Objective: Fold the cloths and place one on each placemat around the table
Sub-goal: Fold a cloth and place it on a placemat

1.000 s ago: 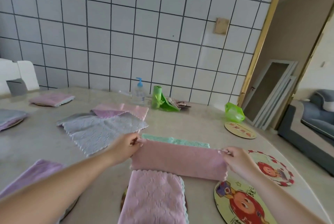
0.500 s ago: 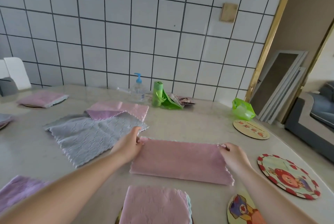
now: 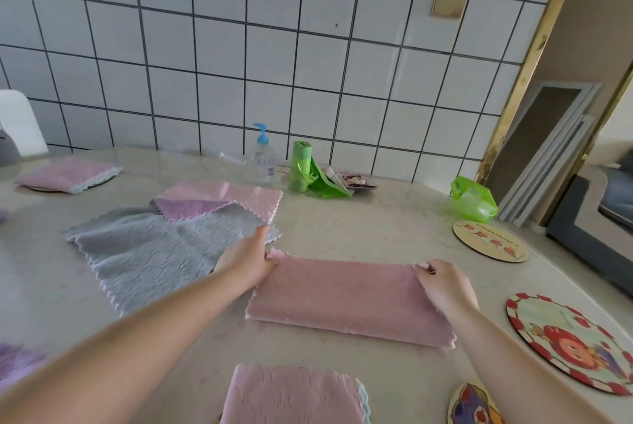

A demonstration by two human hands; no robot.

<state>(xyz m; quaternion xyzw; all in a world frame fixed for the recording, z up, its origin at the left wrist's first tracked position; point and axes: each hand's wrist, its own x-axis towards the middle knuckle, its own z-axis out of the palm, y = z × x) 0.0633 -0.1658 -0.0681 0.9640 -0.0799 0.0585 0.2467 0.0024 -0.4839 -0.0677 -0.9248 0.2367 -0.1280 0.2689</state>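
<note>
A pink cloth (image 3: 346, 297) lies folded in half as a long strip in the middle of the table. My left hand (image 3: 246, 261) pinches its far left corner and my right hand (image 3: 442, 283) pinches its far right corner. To the left a grey cloth (image 3: 150, 252) lies spread flat, with a pink and purple cloth (image 3: 219, 199) behind it. A folded pink cloth (image 3: 294, 396) sits at the near edge. Another folded pink cloth (image 3: 66, 177) rests on a placemat at the far left. Round cartoon placemats (image 3: 568, 341) (image 3: 489, 240) (image 3: 474, 404) lie bare on the right.
A pump bottle (image 3: 262, 159), a green bag roll (image 3: 303, 166) and a green plastic bag (image 3: 474, 201) stand along the tiled wall. A purple cloth (image 3: 17, 362) shows at the near left. A doorway with a sofa (image 3: 613, 197) opens on the right.
Both hands carried the cloth's near edge over to the far edge, hiding the teal underside, and laid it flat. The camera tilted upward.
</note>
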